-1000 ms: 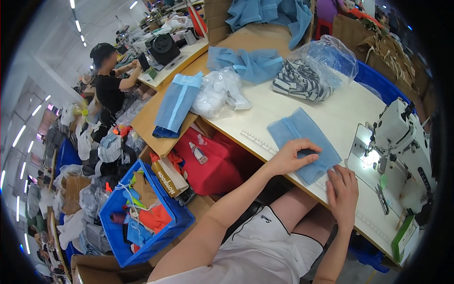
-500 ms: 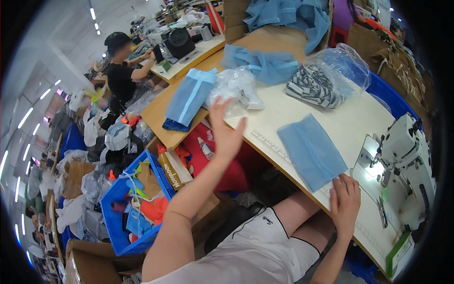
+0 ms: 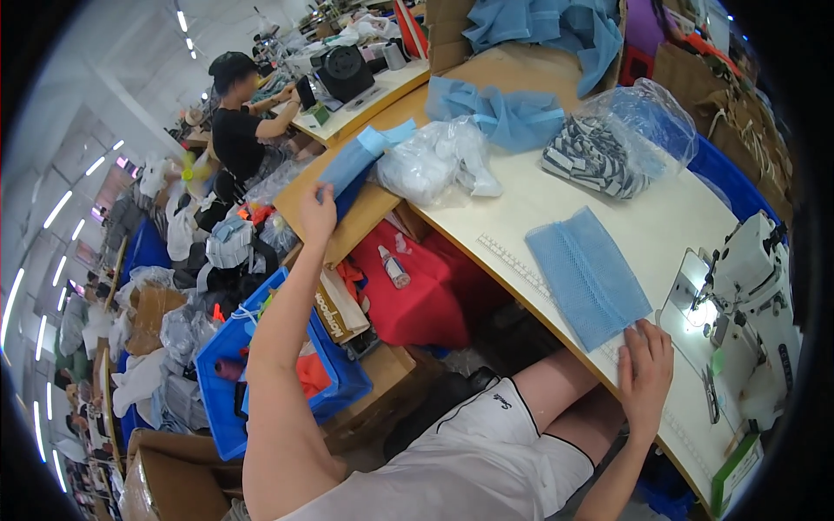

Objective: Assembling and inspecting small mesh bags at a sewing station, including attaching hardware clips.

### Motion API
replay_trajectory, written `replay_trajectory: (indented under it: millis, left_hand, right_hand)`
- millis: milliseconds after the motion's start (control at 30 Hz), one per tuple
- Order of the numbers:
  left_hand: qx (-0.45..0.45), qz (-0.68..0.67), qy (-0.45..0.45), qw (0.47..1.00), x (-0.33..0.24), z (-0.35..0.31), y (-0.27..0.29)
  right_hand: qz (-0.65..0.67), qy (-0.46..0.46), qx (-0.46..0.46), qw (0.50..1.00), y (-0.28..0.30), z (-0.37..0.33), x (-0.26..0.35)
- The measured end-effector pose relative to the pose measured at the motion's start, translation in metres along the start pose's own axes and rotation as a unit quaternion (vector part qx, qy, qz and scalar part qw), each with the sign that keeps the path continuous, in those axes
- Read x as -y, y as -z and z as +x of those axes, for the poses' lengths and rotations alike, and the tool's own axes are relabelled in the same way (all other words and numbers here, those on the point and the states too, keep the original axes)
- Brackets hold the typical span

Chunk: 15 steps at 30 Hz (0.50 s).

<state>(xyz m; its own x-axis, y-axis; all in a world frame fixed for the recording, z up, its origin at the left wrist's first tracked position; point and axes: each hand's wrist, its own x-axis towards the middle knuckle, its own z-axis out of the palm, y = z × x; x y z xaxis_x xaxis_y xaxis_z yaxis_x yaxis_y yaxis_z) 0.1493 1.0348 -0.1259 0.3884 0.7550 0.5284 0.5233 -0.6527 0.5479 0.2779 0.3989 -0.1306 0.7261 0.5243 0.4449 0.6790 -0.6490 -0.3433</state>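
Your left hand (image 3: 319, 214) pinches the near end of the folded blue mesh (image 3: 351, 161) on the wooden board (image 3: 369, 227). Your right hand (image 3: 647, 372), loosely bent, rests at the near corner of the flat mesh piece (image 3: 586, 278), which lies on the white surface (image 3: 521, 187) left of the sewing machine (image 3: 743, 269).

Mesh pc (image 3: 588, 280) on tbl (image 3: 660, 230), L of sewing mach (image 3: 749, 259); bag (image 3: 595, 158) behind.
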Motion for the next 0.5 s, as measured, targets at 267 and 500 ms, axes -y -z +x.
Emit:
replay_trajectory:
  millis: [267,500]
  left_hand:
    - [-0.113,-0.456,0.064,0.88,-0.042,0.051,0.015]
    - [0.051,-0.663,0.145,0.732,-0.093,0.041,0.003]
  right_hand:
    - [0.006,-0.012,0.011,1.0,0.002,-0.002,0.0]
    - [0.007,-0.018,-0.009,1.0,0.002,0.0,0.0]
